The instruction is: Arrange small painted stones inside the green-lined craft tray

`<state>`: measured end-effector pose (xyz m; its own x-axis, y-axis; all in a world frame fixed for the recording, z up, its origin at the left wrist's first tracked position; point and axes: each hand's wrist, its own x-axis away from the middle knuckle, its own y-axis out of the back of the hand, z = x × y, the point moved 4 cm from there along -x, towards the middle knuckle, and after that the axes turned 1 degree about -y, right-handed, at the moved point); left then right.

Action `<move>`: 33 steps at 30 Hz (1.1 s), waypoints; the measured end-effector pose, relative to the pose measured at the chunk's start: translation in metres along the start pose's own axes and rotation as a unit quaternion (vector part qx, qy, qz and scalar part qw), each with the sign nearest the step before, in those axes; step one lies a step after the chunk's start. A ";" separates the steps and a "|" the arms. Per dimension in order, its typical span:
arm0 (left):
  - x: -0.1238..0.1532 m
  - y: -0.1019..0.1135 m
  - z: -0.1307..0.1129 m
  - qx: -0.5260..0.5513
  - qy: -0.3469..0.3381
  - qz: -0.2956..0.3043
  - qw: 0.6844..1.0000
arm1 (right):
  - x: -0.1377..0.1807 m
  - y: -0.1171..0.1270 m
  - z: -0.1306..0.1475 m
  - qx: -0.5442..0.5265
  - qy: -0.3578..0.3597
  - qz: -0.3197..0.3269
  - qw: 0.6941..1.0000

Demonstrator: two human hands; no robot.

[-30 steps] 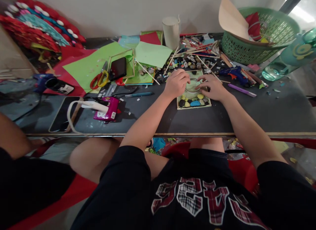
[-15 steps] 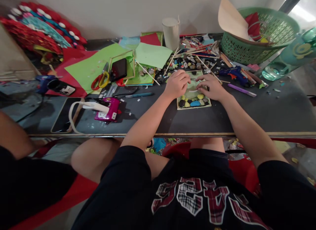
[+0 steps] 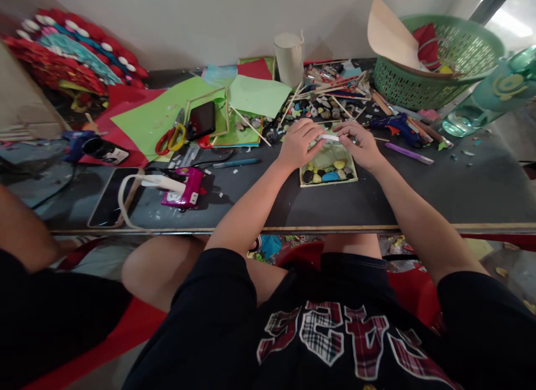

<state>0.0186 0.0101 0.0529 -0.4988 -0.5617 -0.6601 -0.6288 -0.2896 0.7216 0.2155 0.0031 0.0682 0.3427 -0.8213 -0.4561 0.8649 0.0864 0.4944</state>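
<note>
A thin, pale curved strip is held between both hands, one end in each. My left hand pinches its left end, and the fingers of my right hand close on its right end. Below them lies a small square frame with a light wooden rim on the table. Painted pebbles line its near side, among them a blue pebble, a yellow pebble and several dark ones. Its far part is partly hidden by my hands.
Loose pebbles and sticks lie behind the frame. To the right are a purple marker, a blue glue gun, a green basket and a bottle. Scissors, a power adapter and a phone lie left.
The curved strip, which looked like an open ring low over the frame, has been lifted and tilted and now shows nearly edge-on. My right-hand fingers have moved up with it.
</note>
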 end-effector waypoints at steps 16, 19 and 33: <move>0.002 -0.001 0.003 -0.044 0.039 -0.055 0.997 | 0.008 -0.009 0.013 -0.052 -0.109 0.043 0.992; 0.004 0.001 0.000 -0.046 0.053 -0.068 0.995 | 0.008 -0.007 0.016 -0.008 -0.107 0.028 0.994; 0.000 -0.007 -0.006 0.010 0.035 -0.034 0.999 | 0.008 -0.006 0.018 0.062 -0.067 0.031 0.995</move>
<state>0.0264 0.0074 0.0491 -0.4117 -0.5941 -0.6910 -0.6724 -0.3138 0.6704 0.2060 -0.0142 0.0749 0.3346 -0.8849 -0.3240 0.7891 0.0751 0.6097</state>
